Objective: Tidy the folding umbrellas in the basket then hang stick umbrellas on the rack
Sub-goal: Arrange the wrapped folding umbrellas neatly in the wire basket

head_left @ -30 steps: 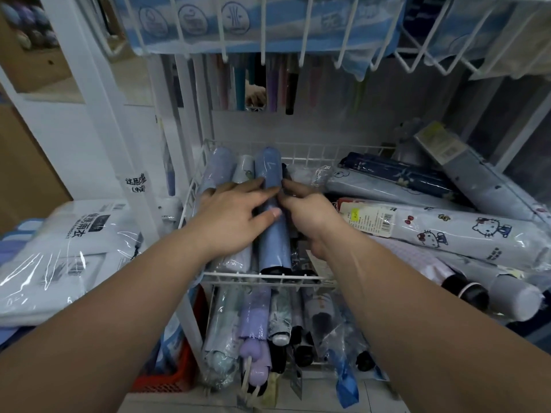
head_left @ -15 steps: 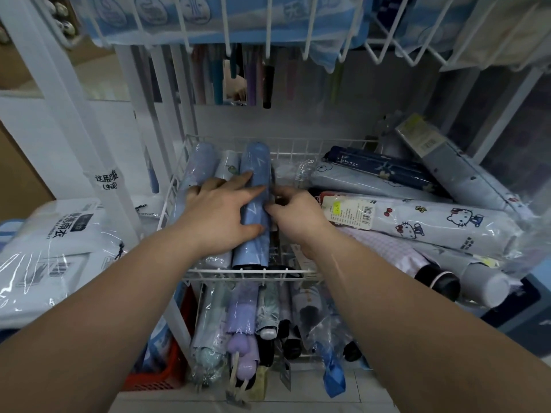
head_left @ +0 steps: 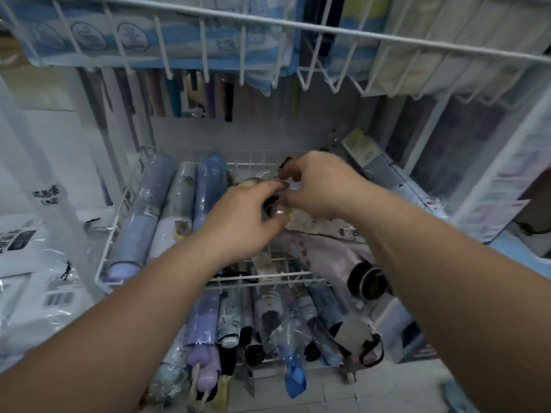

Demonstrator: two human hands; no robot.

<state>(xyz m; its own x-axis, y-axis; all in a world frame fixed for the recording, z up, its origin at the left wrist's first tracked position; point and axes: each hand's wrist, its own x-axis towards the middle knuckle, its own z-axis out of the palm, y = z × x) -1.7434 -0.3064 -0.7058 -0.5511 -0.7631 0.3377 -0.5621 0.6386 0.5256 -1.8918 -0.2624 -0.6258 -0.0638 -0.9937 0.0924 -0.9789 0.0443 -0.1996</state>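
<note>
Fingers point(head_left: 293, 201) of right hand point(head_left: 323, 189) curl in a pinch on what looks like a clear-wrapped folding umbrella point(head_left: 272, 207). Left hand point(head_left: 244, 225) grips the same item from the opposite side; blur hides exact contact pts. Progress, my est.: partway. Three folding umbrellas point(head_left: 176, 210) lie parallel at left of wire basket point(head_left: 101, 278). Lilac umbrella point(head_left: 334, 254) & others at right lie crosswise, unsorted. Stick umbrellas point(head_left: 176, 96) hang at rear; cannot tell if more remain.
</note>
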